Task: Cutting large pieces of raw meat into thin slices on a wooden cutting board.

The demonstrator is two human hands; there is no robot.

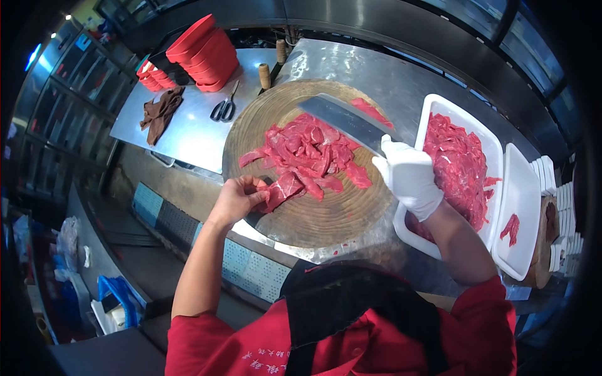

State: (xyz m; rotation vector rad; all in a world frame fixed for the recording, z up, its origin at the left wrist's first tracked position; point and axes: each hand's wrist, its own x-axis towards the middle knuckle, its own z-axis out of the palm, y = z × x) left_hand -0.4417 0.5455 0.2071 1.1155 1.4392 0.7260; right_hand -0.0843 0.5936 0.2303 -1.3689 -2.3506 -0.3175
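Sliced raw red meat (310,150) lies heaped on a round wooden chopping block (329,218). At the block's near left edge, my bare left hand (239,199) pinches a piece of meat (283,189) between thumb and fingers. My right hand (408,175), in a white glove, grips a cleaver (348,120); its handle is mostly hidden in the hand. The broad blade points to the upper left, over the far side of the heap. Beyond the blade, a separate slice (371,113) rests on the block. To the right, a white plastic tub (489,134) holds a large pile of meat.
A second white tray (524,188) with a small meat piece stands at the right, near stacked white dishes (564,207). Black-handled scissors (225,108), a brown cloth (162,113) and stacked red containers (207,56) are on the steel table (197,136) at left.
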